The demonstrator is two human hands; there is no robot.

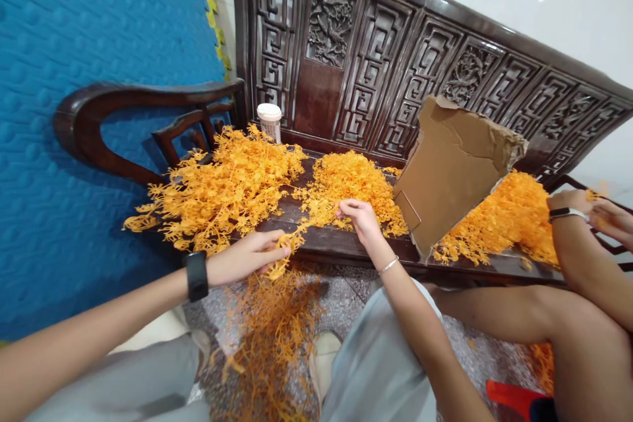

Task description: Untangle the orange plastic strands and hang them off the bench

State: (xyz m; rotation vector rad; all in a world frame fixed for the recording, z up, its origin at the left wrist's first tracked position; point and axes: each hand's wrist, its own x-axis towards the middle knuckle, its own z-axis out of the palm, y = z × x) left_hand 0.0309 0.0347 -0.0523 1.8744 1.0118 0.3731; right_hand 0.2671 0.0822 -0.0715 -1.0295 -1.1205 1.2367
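The left hand is hovering at the front edge of the bench, its grip pinching an orange sprig between thumb and fingers. The sprig is hanging half over that edge, above a loose heap of stems lying on the floor. The right hand is reaching into the middle pile near the front edge, fingers curled and picking at a tuft; whether the grip is closing on a piece I cannot tell, since the fingertips are sinking into the pile.

A bigger pile is spreading over the left end of the bench, under the armrest. A white-capped jar is standing at the back edge against the carved backrest. A torn cardboard sheet is leaning upright right of the middle pile, and a third pile is lying behind it toward the right end, where another person's hands are working.

To do this well, it seems wise to be lifting one sprig at a time from the pile's loose rim, pinching near its stem so the thin branches are not snapping or dragging neighbours off the edge.
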